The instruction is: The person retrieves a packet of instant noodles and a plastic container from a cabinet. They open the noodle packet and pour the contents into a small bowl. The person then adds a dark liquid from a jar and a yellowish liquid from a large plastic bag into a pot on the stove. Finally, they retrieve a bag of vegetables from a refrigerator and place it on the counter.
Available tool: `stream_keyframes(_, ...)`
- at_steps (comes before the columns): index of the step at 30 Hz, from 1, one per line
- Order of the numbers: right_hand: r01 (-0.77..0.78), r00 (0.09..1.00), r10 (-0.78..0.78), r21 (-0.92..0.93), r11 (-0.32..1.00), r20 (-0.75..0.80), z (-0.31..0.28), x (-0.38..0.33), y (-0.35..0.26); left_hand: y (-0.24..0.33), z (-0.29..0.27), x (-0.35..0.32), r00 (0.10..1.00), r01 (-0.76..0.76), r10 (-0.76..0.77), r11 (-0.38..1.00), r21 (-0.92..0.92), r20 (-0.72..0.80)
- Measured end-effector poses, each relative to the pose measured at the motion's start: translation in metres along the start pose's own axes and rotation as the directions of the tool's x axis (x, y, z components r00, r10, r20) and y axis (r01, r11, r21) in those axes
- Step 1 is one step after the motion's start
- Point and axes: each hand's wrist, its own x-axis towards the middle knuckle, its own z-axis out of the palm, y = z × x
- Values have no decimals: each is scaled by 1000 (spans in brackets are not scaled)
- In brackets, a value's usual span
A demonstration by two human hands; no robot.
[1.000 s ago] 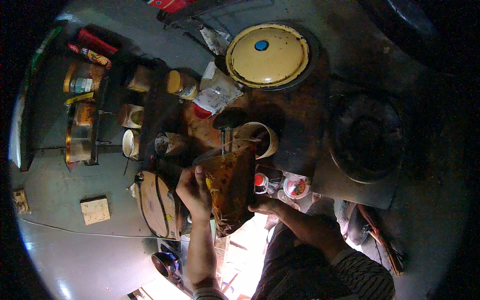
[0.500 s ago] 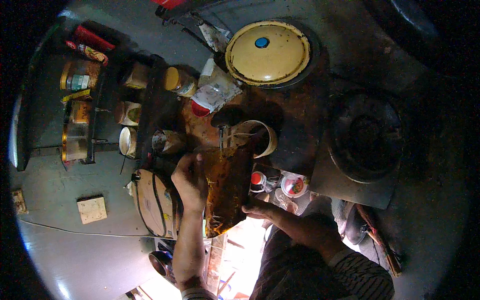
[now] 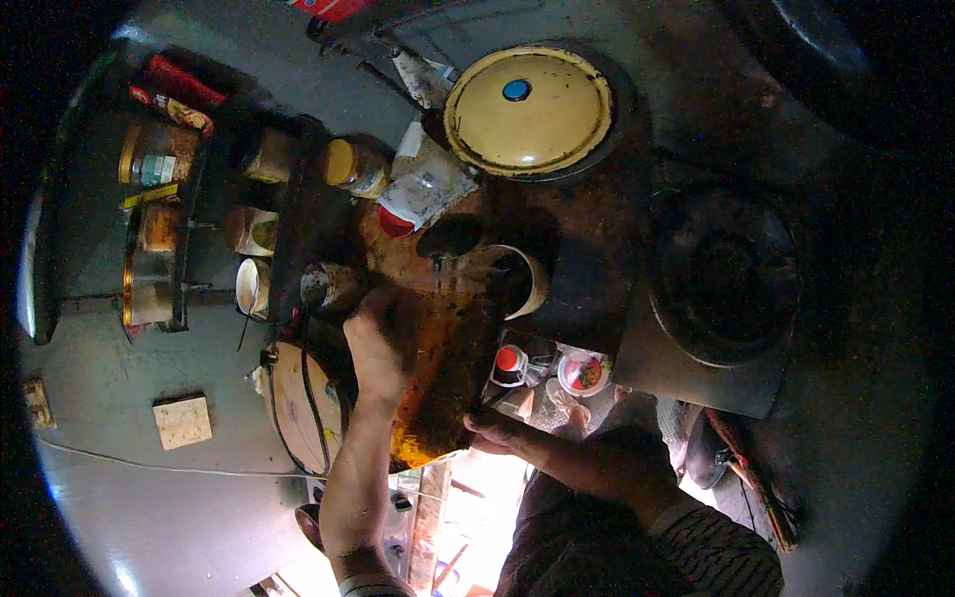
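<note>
Head view, looking straight down: a stained orange-brown board [image 3: 448, 378] sits tilted over the near edge of the dark, grimy counter [image 3: 597, 249], and both hands are on it. Left hand [image 3: 378, 343] is pressed onto the board's upper left part, fingers curled down over something small (too dark to tell what, or whether it is truly gripped). Right hand [image 3: 497, 430] clamps the board's lower right edge, fingers wrapped under it, thumb on top, striped sleeve [image 3: 716, 552] trailing back toward the lower edge.

Just past the board's far end stands a pale round bowl [image 3: 517, 279], dark inside, with a dark lumpy object [image 3: 450, 237] beside it. To the board's right, small red-capped bottle [image 3: 509, 360] and a little round dish with red contents [image 3: 583, 373], close together. Left of the left hand, a small metal cup [image 3: 328, 286]; below that, a round wooden piece [image 3: 298, 408] leaning near the forearm.

Farther out: a big yellow lid with a blue knob [image 3: 527, 109] up top, a white packet with red trim [image 3: 423, 189] next to a yellow-lidded jar [image 3: 353, 167], a dark burner ring [image 3: 726, 274] on the right, and shelves of jars [image 3: 159, 229] on the left wall.
</note>
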Motion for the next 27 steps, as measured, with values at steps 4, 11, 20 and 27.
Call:
stream_keyframes(4,63,996,-60,49,997,-64,23,9,6,14,3,10,995,-68,56,985,159,81)
stream_keyframes(11,105,994,-105,66,992,-12,63,13,-3,8,9,24,982,-175,151,954,242,118)
stream_keyframes(20,129,991,-125,76,989,-52,67,21,5,-16,21,46,989,-81,50,970,231,139)
stream_keyframes(27,108,993,-101,119,987,-60,77,21,-2,-12,16,48,975,-169,109,929,331,193)
